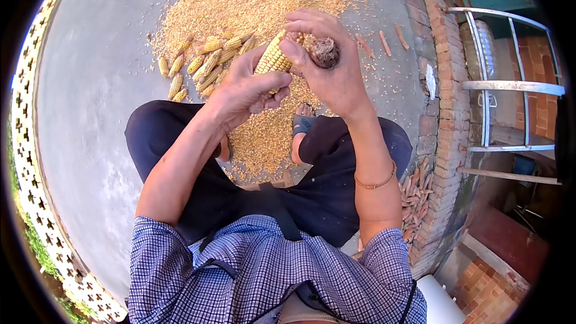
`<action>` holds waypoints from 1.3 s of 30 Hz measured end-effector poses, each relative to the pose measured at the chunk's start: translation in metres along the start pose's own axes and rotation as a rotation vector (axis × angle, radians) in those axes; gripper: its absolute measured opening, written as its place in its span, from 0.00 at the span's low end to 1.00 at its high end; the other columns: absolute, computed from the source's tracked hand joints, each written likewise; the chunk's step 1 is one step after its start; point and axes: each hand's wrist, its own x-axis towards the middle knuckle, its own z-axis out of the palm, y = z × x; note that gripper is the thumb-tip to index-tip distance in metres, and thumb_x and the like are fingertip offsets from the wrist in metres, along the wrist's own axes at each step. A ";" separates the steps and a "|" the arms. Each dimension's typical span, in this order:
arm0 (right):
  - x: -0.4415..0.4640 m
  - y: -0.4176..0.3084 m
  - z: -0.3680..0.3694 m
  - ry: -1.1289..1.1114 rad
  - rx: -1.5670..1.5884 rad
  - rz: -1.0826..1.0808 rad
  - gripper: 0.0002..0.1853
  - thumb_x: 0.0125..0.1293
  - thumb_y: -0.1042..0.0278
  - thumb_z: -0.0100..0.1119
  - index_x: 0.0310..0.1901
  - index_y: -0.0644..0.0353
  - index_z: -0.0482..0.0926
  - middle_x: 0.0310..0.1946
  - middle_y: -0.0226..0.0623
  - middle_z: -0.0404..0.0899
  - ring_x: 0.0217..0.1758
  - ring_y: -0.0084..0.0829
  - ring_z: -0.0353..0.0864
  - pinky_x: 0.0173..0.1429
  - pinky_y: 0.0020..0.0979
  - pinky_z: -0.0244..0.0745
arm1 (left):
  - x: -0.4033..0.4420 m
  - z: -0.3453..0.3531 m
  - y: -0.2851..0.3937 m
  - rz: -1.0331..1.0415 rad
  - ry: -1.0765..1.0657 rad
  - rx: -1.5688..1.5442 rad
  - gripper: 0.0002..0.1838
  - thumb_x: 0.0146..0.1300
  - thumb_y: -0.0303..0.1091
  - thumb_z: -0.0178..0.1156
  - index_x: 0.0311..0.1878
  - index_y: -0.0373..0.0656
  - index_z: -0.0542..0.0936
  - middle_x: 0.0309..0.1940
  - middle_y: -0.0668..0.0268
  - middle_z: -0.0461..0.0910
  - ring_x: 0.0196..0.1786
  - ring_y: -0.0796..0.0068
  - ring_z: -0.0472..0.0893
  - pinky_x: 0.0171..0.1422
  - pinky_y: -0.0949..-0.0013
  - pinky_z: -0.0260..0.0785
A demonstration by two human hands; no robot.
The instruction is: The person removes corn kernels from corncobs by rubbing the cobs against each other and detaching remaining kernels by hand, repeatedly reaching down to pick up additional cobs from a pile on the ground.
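My left hand (pixel 249 91) is wrapped round the lower part of a yellow ear of corn (pixel 271 60), thumb across its kernels. The ear is tilted, its upper end reaching into my right hand (pixel 330 75). That hand is closed round a corn cob with a rough dark brown end (pixel 324 53), pressed against the ear. My right fingers and thumb hide most of the cob. Below and beyond my hands, loose kernels (pixel 240 6) are spread in a wide heap on the concrete. Several unshelled ears (pixel 207 66) lie on the heap's left side.
Bare reddish cobs (pixel 384 43) lie on the ground to the right, with a pile of cobs (pixel 415 195) by the brick edging (pixel 450 84). A metal railing (pixel 510 87) stands beyond it. A pierced pale wall (pixel 36 144) runs along the left. My sandalled foot (pixel 303 123) rests among kernels.
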 end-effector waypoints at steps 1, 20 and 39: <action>0.002 0.002 0.002 -0.030 -0.203 -0.177 0.16 0.60 0.56 0.69 0.44 0.59 0.83 0.52 0.37 0.82 0.50 0.32 0.82 0.56 0.40 0.76 | -0.001 0.001 0.001 0.006 0.001 -0.013 0.23 0.59 0.25 0.62 0.57 0.35 0.70 0.25 0.70 0.74 0.23 0.85 0.73 0.23 0.81 0.63; 0.006 -0.016 -0.011 0.109 0.275 0.508 0.10 0.65 0.67 0.65 0.39 0.67 0.85 0.29 0.37 0.85 0.28 0.21 0.80 0.35 0.27 0.76 | 0.003 0.010 -0.019 0.050 0.027 0.247 0.25 0.55 0.23 0.64 0.57 0.33 0.71 0.28 0.73 0.74 0.24 0.90 0.70 0.24 0.82 0.59; 0.004 0.006 0.012 0.120 0.150 0.306 0.13 0.59 0.61 0.71 0.40 0.62 0.85 0.37 0.39 0.84 0.48 0.39 0.81 0.56 0.39 0.75 | 0.006 -0.003 -0.021 0.138 0.098 0.344 0.26 0.54 0.28 0.69 0.56 0.30 0.73 0.35 0.65 0.79 0.35 0.80 0.76 0.36 0.73 0.71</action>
